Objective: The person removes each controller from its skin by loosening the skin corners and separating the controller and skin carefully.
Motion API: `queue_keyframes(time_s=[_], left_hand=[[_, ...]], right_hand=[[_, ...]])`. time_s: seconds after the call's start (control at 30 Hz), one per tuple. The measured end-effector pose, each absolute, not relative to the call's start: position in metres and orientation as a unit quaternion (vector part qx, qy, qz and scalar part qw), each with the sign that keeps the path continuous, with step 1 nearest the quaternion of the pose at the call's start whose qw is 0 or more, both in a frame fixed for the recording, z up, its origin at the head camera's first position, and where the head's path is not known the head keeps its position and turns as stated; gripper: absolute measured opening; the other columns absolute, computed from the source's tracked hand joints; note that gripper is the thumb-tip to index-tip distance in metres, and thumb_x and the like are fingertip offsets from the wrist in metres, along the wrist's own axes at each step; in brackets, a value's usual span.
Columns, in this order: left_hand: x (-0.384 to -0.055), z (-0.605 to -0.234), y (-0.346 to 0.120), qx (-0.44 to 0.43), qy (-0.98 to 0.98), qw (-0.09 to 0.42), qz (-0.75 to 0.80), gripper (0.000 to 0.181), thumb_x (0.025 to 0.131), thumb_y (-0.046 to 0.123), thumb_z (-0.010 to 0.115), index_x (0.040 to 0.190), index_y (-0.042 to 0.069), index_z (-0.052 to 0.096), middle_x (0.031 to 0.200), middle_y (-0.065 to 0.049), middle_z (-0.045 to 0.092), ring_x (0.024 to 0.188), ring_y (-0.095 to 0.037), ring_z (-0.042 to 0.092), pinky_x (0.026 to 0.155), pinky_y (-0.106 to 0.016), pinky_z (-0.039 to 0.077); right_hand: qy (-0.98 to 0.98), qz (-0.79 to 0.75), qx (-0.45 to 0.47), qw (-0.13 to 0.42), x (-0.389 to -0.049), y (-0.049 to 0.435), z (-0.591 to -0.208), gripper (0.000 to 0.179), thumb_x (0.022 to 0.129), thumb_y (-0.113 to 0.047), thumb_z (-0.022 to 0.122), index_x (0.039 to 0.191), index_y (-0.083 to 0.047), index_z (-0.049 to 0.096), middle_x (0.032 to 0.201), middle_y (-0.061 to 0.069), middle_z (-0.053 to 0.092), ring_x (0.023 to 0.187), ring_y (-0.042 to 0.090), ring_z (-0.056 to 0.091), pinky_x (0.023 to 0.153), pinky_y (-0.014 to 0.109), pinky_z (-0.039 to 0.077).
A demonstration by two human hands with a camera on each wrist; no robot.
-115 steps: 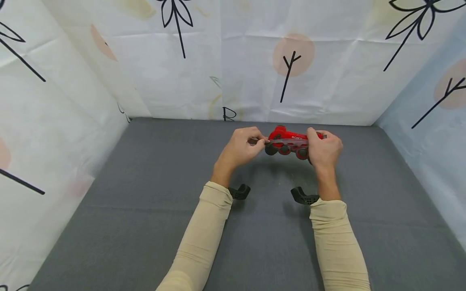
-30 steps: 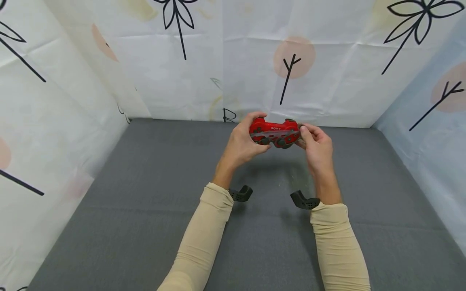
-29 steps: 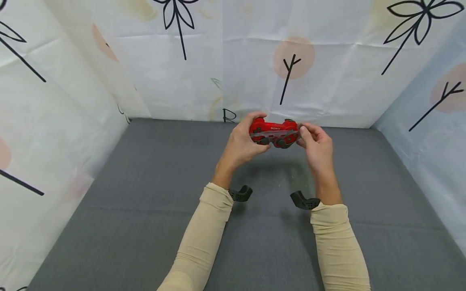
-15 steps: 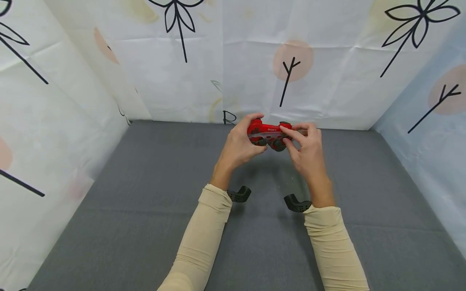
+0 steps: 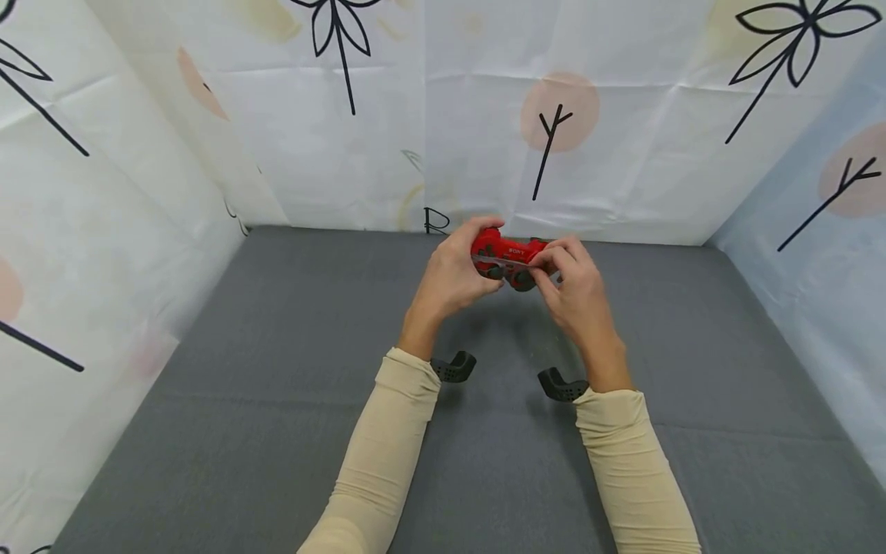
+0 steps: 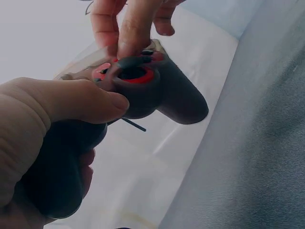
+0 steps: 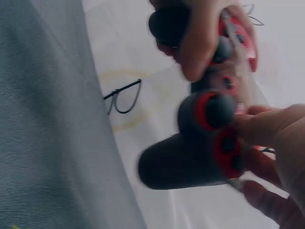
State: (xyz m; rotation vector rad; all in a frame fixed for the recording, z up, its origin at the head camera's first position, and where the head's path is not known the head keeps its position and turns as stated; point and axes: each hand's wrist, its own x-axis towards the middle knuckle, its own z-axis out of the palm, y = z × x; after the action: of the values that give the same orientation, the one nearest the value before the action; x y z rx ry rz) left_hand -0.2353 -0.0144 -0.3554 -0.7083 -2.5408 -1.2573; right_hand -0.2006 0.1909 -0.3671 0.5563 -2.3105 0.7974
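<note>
A red game controller point(image 5: 511, 250) with "SONY" on its edge is held up above the back of the table. My left hand point(image 5: 446, 273) grips its left end, with the thumb on the face near a stick in the left wrist view. A translucent clear strip point(image 5: 501, 262) runs along the face; I cannot tell if it is a cover or film. At the other end, my right hand point(image 5: 577, 292) pinches with thumb and fingers near the strip's edge. In the right wrist view the controller's dark grip point(image 7: 176, 164) hangs free below those fingers.
A grey cloth-covered table point(image 5: 291, 431) lies beneath both arms. White patterned sheets point(image 5: 477, 138) stand along the back and both sides, close behind the hands. Black mounts point(image 5: 453, 368) stick out from both wrists.
My right hand let go of the controller's right end, moved left and closed its fingers nearer the face. Earlier the left hand pinched at the left end; now it holds the controller's body.
</note>
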Motion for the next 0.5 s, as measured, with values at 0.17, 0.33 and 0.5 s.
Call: queue_keyframes(time_s=[0.17,0.33,0.5], left_hand=[[-0.236,-0.357,-0.012,-0.237,-0.877,0.126,-0.398,0.082,0.077,0.015,0.087,0.148,0.028,0.048,0.138,-0.001,0.062,0.112,-0.018,0.063,0.086,-0.040,0.057],[-0.237,-0.359,-0.011,-0.240,-0.887,0.127,-0.374,0.082,0.077,0.017,0.087,0.148,0.029,0.047,0.137,0.000,0.063,0.110,-0.018,0.064,0.085,-0.041,0.057],[-0.237,-0.360,-0.012,-0.235,-0.888,0.107,-0.380,0.083,0.076,0.016,0.087,0.148,0.030,0.047,0.135,0.001,0.063,0.106,-0.015,0.063,0.083,-0.040,0.057]], right_hand=[[-0.894,0.313,0.201,0.250,-0.196,0.197,-0.361,0.008,0.092,-0.005,0.073,0.098,-0.003,0.068,0.100,0.010,0.065,0.076,0.019,0.061,0.068,0.030,0.049],[-0.928,0.299,0.171,0.143,-0.195,0.201,-0.358,0.012,0.099,-0.006,0.064,0.110,-0.002,0.061,0.112,0.013,0.059,0.081,0.026,0.058,0.071,0.037,0.047],[-0.938,0.275,0.189,0.093,-0.197,0.203,-0.360,0.021,0.097,0.001,0.059,0.117,-0.002,0.058,0.116,0.016,0.055,0.089,0.031,0.058,0.074,0.042,0.047]])
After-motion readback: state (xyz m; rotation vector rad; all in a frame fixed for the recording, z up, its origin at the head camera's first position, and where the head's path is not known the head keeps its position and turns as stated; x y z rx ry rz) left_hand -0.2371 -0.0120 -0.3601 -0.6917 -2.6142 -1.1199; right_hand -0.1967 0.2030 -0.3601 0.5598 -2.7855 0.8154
